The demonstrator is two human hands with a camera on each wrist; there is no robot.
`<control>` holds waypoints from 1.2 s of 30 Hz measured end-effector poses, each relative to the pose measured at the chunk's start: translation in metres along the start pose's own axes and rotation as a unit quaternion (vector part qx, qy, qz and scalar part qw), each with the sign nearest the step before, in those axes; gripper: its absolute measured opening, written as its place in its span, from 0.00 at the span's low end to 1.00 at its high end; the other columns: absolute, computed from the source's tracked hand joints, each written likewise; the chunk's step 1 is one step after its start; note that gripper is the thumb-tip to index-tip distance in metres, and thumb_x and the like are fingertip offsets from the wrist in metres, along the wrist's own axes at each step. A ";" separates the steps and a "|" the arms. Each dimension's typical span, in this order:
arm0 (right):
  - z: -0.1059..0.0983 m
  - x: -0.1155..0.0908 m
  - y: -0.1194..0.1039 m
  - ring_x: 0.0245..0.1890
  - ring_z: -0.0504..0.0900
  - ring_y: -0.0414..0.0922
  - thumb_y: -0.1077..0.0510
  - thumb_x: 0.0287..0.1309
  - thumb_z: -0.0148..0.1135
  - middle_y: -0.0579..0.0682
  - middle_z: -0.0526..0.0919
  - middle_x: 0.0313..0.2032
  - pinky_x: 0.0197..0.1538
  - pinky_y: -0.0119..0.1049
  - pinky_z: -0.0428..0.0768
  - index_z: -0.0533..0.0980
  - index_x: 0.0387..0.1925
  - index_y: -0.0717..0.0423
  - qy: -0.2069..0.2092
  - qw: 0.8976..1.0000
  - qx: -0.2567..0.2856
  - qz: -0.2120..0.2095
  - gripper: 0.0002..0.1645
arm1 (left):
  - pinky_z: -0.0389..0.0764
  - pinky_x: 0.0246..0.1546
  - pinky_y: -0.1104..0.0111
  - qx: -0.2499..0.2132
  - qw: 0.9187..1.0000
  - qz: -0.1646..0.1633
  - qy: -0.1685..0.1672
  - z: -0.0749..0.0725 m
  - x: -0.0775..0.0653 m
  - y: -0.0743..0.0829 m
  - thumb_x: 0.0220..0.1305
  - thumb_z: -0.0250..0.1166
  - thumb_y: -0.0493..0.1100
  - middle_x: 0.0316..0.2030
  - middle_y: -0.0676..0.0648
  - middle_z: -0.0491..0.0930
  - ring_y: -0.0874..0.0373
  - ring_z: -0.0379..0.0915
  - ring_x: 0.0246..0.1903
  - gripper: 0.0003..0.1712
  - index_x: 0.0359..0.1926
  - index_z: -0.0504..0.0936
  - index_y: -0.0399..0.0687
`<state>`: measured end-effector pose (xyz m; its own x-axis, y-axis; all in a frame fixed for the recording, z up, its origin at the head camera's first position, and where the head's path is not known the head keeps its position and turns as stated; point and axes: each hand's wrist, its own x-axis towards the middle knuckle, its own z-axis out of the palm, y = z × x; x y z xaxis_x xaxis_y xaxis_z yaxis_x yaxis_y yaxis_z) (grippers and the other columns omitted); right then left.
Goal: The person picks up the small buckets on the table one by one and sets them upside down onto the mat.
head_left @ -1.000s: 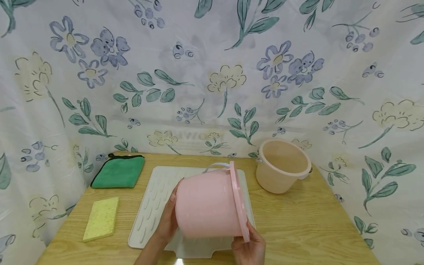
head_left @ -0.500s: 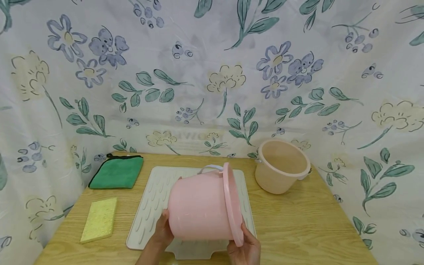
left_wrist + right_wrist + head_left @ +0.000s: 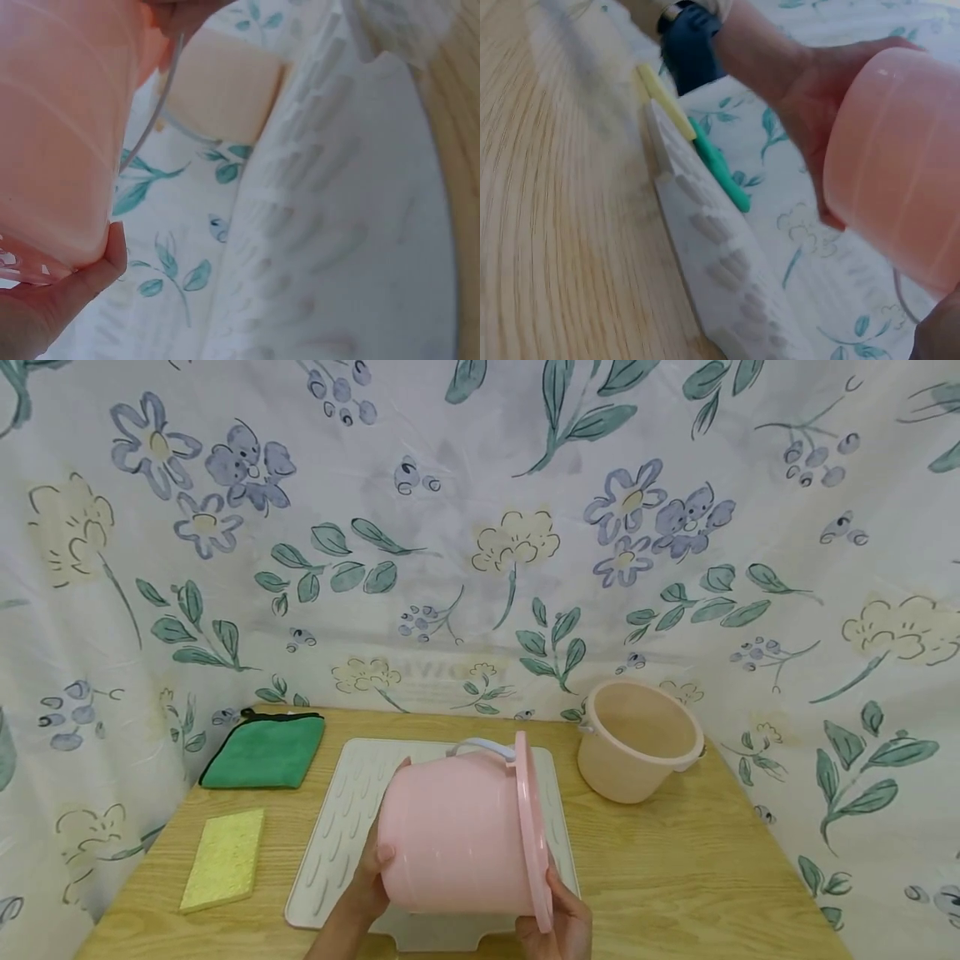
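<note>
A pink bucket [image 3: 457, 839] lies on its side in midair above the white ribbed drying mat [image 3: 337, 827], its rim facing right. My left hand [image 3: 369, 875] grips the base end, with the thumb on the near side and the other fingers mostly hidden behind it. In the right wrist view that left hand [image 3: 806, 97] spans the bucket's bottom. At the lower part of the rim, my right hand [image 3: 558, 917] holds the edge with the thumb in front. The light handle [image 3: 483, 745] rests along the bucket's upper side. The bucket's inside is hidden in the head view.
A peach bucket [image 3: 637, 743] stands upright at the back right of the wooden table [image 3: 675, 877]. On the left lie a green zip pouch [image 3: 266, 752] and a yellow sponge [image 3: 222, 860]. A floral curtain [image 3: 450, 527] hangs behind the table.
The pink bucket has shifted left and slightly nearer, both hands moving with it. It turned a little on the way. My left hand's hold on the base has shifted slightly.
</note>
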<state>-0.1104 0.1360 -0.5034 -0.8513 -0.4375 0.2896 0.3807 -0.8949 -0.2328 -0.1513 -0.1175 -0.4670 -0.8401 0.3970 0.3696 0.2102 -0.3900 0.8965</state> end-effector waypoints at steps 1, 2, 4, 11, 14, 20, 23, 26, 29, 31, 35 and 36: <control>0.000 0.000 -0.001 0.48 0.84 0.40 0.57 0.78 0.30 0.50 0.81 0.53 0.43 0.25 0.81 0.73 0.67 0.45 -0.003 1.000 0.001 0.006 0.29 | 0.70 0.58 0.64 0.006 1.000 0.012 0.001 0.002 0.002 0.004 0.68 0.40 0.57 0.66 0.55 0.59 0.61 0.61 0.60 0.41 0.79 0.36 0.67; 0.000 0.000 -0.002 0.50 0.84 0.41 0.57 0.78 0.29 0.51 0.81 0.55 0.46 0.26 0.81 0.71 0.68 0.45 -0.012 1.000 0.003 0.009 0.29 | 0.71 0.58 0.63 0.005 1.000 0.020 0.002 0.003 0.004 0.007 0.67 0.42 0.57 0.67 0.54 0.58 0.60 0.60 0.61 0.44 0.79 0.32 0.65; -0.002 0.001 -0.004 0.53 0.83 0.42 0.56 0.78 0.26 0.51 0.79 0.59 0.50 0.28 0.80 0.66 0.72 0.47 -0.032 0.999 0.014 0.012 0.30 | 0.73 0.57 0.62 0.003 0.999 0.038 0.004 0.006 0.006 0.012 0.67 0.45 0.57 0.66 0.53 0.59 0.59 0.62 0.60 0.46 0.79 0.32 0.61; -0.007 0.001 -0.017 0.53 0.81 0.44 0.54 0.78 0.16 0.52 0.78 0.56 0.56 0.31 0.79 0.69 0.67 0.52 -0.061 0.996 -0.030 0.055 0.34 | 0.78 0.51 0.63 0.080 0.988 0.121 0.060 0.003 0.009 0.019 0.64 0.51 0.53 0.64 0.48 0.63 0.57 0.66 0.57 0.49 0.80 0.37 0.51; -0.005 -0.001 -0.027 0.49 0.82 0.43 0.54 0.79 0.19 0.49 0.80 0.51 0.53 0.34 0.81 0.71 0.65 0.47 -0.019 0.987 -0.136 0.078 0.32 | 0.81 0.47 0.62 0.113 0.980 0.138 0.091 0.000 0.008 0.023 0.61 0.56 0.49 0.63 0.46 0.65 0.56 0.68 0.55 0.51 0.79 0.40 0.49; 0.003 -0.002 -0.046 0.45 0.83 0.38 0.57 0.78 0.37 0.41 0.81 0.46 0.47 0.35 0.84 0.69 0.64 0.30 0.127 0.911 -0.388 0.050 0.24 | 0.81 0.45 0.64 0.277 0.938 0.113 0.175 -0.006 0.002 0.039 0.38 0.71 0.40 0.71 0.48 0.60 0.59 0.65 0.61 0.65 0.79 0.48 0.52; 0.006 0.000 -0.053 0.41 0.83 0.37 0.58 0.73 0.48 0.42 0.78 0.42 0.42 0.35 0.84 0.64 0.68 0.34 0.216 0.844 -0.490 0.023 0.26 | 0.81 0.47 0.55 0.393 0.891 0.098 0.203 -0.007 -0.001 0.047 0.27 0.79 0.41 0.75 0.47 0.54 0.53 0.59 0.66 0.73 0.78 0.52 0.53; 0.007 0.002 -0.061 0.39 0.81 0.38 0.60 0.69 0.55 0.46 0.77 0.41 0.40 0.37 0.84 0.59 0.73 0.46 0.277 0.789 -0.549 0.002 0.34 | 0.81 0.43 0.42 0.483 0.846 0.098 0.205 -0.008 -0.003 0.053 0.22 0.84 0.47 0.75 0.42 0.53 0.41 0.60 0.65 0.76 0.78 0.54 0.53; 0.007 0.001 -0.071 0.40 0.81 0.39 0.62 0.66 0.58 0.49 0.77 0.43 0.40 0.38 0.84 0.57 0.74 0.55 0.297 0.753 -0.587 -0.016 0.38 | 0.80 0.39 0.38 0.544 0.808 0.104 0.200 -0.009 -0.004 0.057 0.21 0.85 0.53 0.74 0.39 0.54 0.36 0.62 0.63 0.76 0.77 0.55 0.54; 0.007 -0.002 -0.077 0.41 0.81 0.39 0.62 0.66 0.59 0.52 0.76 0.46 0.41 0.38 0.84 0.58 0.74 0.55 0.299 0.736 -0.607 -0.025 0.38 | 0.80 0.39 0.37 0.572 0.789 0.111 0.194 -0.010 -0.005 0.059 0.20 0.85 0.57 0.73 0.38 0.54 0.36 0.61 0.63 0.77 0.77 0.57 0.53; 0.007 -0.005 -0.086 0.41 0.81 0.38 0.62 0.66 0.60 0.54 0.75 0.46 0.41 0.38 0.84 0.60 0.73 0.55 0.297 0.719 -0.627 -0.040 0.36 | 0.79 0.41 0.36 0.606 0.763 0.131 0.185 -0.014 -0.006 0.062 0.20 0.83 0.67 0.72 0.36 0.55 0.36 0.59 0.65 0.76 0.75 0.60 0.51; 0.008 -0.005 -0.088 0.41 0.81 0.38 0.62 0.66 0.60 0.54 0.75 0.46 0.42 0.38 0.84 0.60 0.72 0.54 0.299 0.717 -0.629 -0.042 0.36 | 0.78 0.42 0.36 0.612 0.757 0.136 0.184 -0.015 -0.006 0.063 0.21 0.81 0.70 0.72 0.36 0.55 0.36 0.58 0.66 0.75 0.75 0.61 0.50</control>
<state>-0.1368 0.2163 -0.4773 -0.9978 0.0655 -0.0099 0.0122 0.0352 -0.9993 -0.1404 -0.1565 -0.4164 -0.7177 0.0932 0.6901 0.5170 0.7352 0.4384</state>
